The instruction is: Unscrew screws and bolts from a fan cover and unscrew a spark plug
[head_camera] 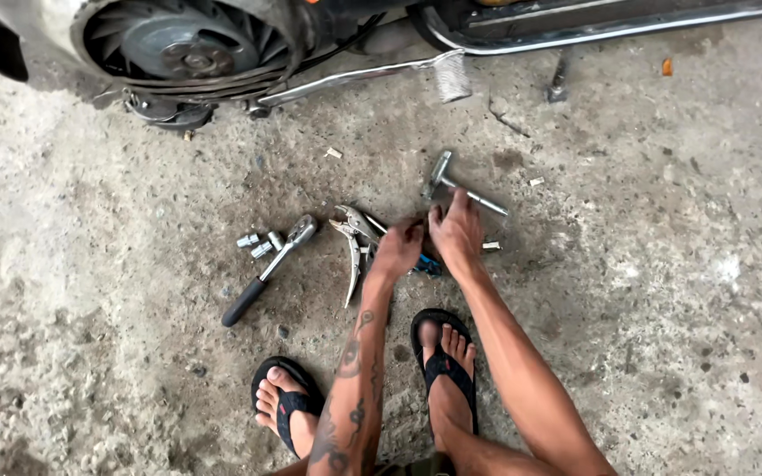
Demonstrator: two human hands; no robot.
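Black sandals (438, 353) sit nearest me. Both hands curl over tools: left hand (397, 249) beside locking pliers (354, 247), right hand (457, 231) touching the T-wrench (460, 187); I cannot tell their grip. Bare concrete (663, 291) lies open rightward.

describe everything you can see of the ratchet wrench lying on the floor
The ratchet wrench is a bright metal tool with a rounded head at its upper right end, a slim shiny shaft and a black grip at the lower left end. It lies flat and diagonal on the concrete floor, left of the locking pliers, just beside three small loose sockets. Neither hand touches it.
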